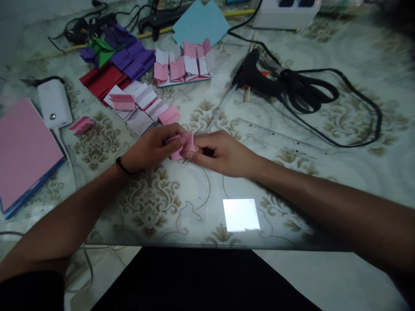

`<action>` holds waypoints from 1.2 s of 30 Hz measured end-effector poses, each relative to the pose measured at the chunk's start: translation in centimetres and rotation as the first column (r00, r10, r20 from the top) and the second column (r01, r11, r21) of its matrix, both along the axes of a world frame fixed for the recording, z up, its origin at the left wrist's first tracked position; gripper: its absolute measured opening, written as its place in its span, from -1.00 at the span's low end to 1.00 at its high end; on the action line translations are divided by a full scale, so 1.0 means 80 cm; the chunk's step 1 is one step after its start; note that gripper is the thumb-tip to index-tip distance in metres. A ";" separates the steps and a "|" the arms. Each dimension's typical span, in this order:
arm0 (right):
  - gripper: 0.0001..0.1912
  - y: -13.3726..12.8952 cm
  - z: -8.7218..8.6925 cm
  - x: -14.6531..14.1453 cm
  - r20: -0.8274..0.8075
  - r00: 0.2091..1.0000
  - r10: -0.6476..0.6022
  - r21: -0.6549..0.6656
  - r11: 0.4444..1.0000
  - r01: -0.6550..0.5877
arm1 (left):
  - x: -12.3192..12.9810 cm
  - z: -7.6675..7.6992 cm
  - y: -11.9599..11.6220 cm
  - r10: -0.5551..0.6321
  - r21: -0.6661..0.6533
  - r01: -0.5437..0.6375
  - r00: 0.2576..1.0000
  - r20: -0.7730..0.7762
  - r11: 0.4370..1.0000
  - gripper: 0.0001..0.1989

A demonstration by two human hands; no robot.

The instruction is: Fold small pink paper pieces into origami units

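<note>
Between my two hands is a small folded piece of pink paper (189, 140), held just above the table's middle. My left hand (158, 144) is closed on its left side, thumb lying across the top. From the right, my right hand (220, 151) pinches the paper's other side, and its fingers partly hide the edges. Just beyond my left hand lie folded white and pink paper pieces (142, 101), with a loose pink one (169, 115) nearest the fingers. Another folded pink piece (82, 125) sits apart to the left.
Behind stand joined pink-and-white folded papers (197, 67), purple folded papers (132, 60), red ones (103, 82) and blue-green sheets (201, 21). A black glue gun (256, 75) with coiled cord lies right. Pink sheets (27, 151) and a white charger-like device (54, 103) are left.
</note>
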State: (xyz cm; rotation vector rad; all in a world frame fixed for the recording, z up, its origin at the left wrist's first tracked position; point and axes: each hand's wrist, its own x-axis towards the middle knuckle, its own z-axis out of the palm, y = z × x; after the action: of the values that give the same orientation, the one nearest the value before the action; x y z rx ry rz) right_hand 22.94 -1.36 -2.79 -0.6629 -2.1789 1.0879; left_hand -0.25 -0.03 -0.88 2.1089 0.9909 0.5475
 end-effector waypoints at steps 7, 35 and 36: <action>-0.60 0.000 0.001 0.001 0.005 1.000 -0.001 0.006 1.000 0.001 | 0.001 0.001 0.000 0.009 0.001 -0.009 1.000 -0.003 1.000 -0.72; -0.53 0.000 0.002 0.001 0.009 1.000 -0.006 -0.013 1.000 0.006 | 0.002 0.002 -0.001 -0.004 0.006 0.004 0.999 0.034 1.000 -0.77; -0.53 0.000 0.002 0.001 0.008 1.000 -0.006 -0.013 1.000 0.006 | 0.003 0.003 -0.001 -0.001 0.003 0.001 0.999 0.034 1.000 -0.76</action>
State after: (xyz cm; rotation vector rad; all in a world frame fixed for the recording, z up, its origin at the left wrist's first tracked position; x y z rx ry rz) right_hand 23.05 -1.38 -2.62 -0.6804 -2.1774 1.0996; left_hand -0.04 -0.12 -0.66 2.0956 0.9704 0.5824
